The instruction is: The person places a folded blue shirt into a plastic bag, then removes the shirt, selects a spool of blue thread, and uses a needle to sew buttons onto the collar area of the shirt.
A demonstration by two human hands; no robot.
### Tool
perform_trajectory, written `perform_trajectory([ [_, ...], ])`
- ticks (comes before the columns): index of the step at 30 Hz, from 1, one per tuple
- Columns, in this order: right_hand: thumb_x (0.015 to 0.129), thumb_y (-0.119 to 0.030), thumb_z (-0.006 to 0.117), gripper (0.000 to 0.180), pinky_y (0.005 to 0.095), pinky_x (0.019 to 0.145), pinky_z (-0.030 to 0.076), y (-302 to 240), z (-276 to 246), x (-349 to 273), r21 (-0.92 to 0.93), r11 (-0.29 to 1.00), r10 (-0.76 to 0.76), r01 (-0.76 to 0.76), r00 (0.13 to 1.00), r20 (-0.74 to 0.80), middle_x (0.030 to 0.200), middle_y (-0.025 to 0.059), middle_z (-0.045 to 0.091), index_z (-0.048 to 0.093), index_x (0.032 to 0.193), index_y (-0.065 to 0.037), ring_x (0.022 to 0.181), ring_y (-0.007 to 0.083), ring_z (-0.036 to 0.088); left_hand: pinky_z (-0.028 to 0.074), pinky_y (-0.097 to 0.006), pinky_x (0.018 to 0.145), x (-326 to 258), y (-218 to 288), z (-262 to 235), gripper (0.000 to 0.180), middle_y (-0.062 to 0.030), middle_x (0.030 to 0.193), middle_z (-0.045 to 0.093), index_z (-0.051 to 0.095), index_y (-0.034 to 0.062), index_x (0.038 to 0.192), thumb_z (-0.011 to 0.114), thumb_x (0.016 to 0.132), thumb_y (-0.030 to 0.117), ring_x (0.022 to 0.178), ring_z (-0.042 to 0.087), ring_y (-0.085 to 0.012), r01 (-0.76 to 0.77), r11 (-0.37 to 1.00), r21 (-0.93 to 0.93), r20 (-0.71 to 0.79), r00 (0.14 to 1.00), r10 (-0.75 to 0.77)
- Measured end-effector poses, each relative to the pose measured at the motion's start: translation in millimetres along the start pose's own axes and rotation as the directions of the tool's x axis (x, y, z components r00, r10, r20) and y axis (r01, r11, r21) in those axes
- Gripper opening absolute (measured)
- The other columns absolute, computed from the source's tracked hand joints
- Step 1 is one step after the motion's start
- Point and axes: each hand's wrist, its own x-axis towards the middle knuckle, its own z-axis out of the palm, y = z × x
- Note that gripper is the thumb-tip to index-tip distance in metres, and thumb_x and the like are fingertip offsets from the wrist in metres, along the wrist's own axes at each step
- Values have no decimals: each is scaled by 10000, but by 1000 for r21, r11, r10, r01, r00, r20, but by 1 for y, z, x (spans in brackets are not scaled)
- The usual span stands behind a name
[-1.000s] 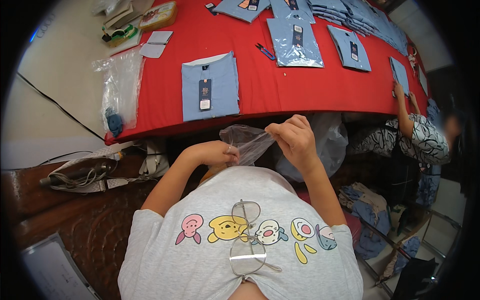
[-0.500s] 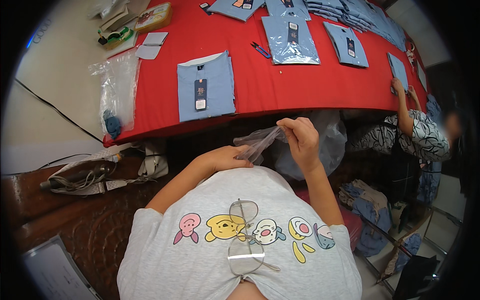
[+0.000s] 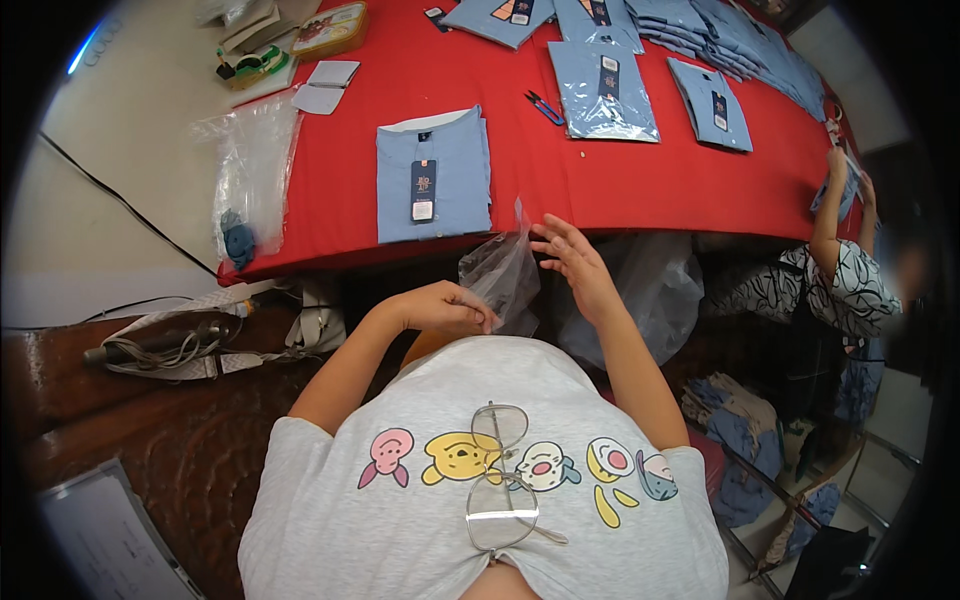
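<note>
Shifted since the earlier frame: right grip (image 3: 577, 262), now let go, fingers spread just beside the raised tip of the bag, contact unclear. Left grip (image 3: 447, 307), nearest the body, pinching the lower left of one clear plastic bag (image 3: 497, 272), held between both hands before the edge of the red-covered counter (image 3: 690, 185); judged very light, limp, slippery, easily creased or torn, best taken by a pinched edge or corner. Beyond, on the counter: one folded blue shirt (image 3: 395, 175), tagged, seemingly soft.
</note>
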Motion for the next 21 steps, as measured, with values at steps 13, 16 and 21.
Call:
perform_trajectory([
  [13, 887, -14, 772, 139, 294, 902, 556, 22, 53, 48, -226, 951, 260, -210, 940, 221, 983, 58, 755, 757, 1025, -11, 940, 141, 709, 502, -320, 949, -41, -90, -50, 218, -56, 1042, 732, 773, 61, 996, 721, 981, 271, 1029, 643, -136, -87, 922, -378, -304, 952, -35],
  [16, 921, -4, 744, 174, 282, 903, 569, 31, 63, 53, -278, 932, 291, -231, 936, 197, 1015, 89, 775, 774, 1091, 20, 952, 157, 729, 505, -306, 953, -44, -122, -56, 202, -76, 1106, 733, 778, 75, 999, 701, 1012, 261, 1046, 648, -133, -170, 897, -408, -425, 905, -22],
  [21, 945, -22, 725, 185, 274, 825, 584, 43, 60, 62, -564, 808, 261, -173, 962, 79, 1011, 98, 768, 784, 1114, 23, 906, 136, 724, 512, -309, 953, -52, -127, -64, 218, -67, 1145, 728, 815, 90, 1116, 700, 1010, 242, 1075, 655, -161, -269, 962, -45, -737, 659, 149],
])
